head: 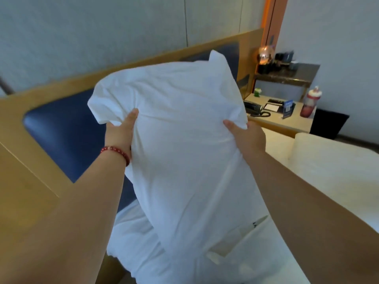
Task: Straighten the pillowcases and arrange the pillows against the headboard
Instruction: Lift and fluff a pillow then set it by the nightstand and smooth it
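Note:
A white pillow (184, 144) in a creased pillowcase is held up on end in front of me, above the bed. My left hand (121, 134), with a red bead bracelet on the wrist, grips its left side, thumb on the front. On the right side my right hand (246, 136) grips the fabric, its fingers hidden behind. The pillow's top corner rises in front of the headboard (61, 128), a wooden frame with blue padded panels. Another white pillow or bedding (133, 238) lies below on the bed, next to the headboard.
To the right a bedside table (287, 119) carries a telephone, a notepad, a blue card and a red-and-white bottle (310, 103). Behind it a dark shelf (287, 73) holds a lamp and small items. The white duvet (328, 167) spreads to the right.

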Demonstrator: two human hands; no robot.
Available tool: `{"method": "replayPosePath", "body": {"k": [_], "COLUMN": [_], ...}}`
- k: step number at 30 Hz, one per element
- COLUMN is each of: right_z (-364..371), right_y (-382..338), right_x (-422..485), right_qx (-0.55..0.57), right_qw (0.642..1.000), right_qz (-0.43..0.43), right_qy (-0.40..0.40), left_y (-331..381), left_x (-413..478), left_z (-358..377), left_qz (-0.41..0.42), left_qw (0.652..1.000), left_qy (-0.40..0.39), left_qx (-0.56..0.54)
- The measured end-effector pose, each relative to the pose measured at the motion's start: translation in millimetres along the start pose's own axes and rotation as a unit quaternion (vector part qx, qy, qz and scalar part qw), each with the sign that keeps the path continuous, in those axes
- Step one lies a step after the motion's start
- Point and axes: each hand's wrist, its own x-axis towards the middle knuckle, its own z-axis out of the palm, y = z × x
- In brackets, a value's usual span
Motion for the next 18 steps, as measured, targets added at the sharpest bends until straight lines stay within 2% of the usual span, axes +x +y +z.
{"method": "replayPosePath", "body": {"k": [4, 6, 8, 11, 14, 18], "right_z": [2, 2, 2, 6, 23, 52], "right_y": [24, 27, 26, 26, 21, -9], "right_x": [-15, -15, -12, -15, -45, -110], "right_qx": [-0.029, -0.044, -0.049, -0.082, -0.116, -0.101], "right_qw": [0.997, 0.995, 0.994, 0.993, 0.990, 0.977], "right_qz": [0.056, 0.066, 0.065, 0.056, -0.003, -0.112], "right_qy": [-0.042, -0.059, -0.068, -0.070, -0.075, -0.154], "left_y": [-29, -42, -46, -45, -39, -33], "left_x": [-4, -8, -9, -13, -30, -57], "left_z": [-15, -21, -24, -21, -7, 8], "left_qz": [-0.090, -0.108, -0.107, -0.073, -0.044, -0.027], "left_qw": [0.994, 0.990, 0.989, 0.994, 0.998, 0.999], "left_qy": [-0.039, -0.066, -0.089, -0.062, -0.030, -0.039], "left_qx": [0.051, 0.055, 0.050, 0.051, 0.046, 0.021]}}
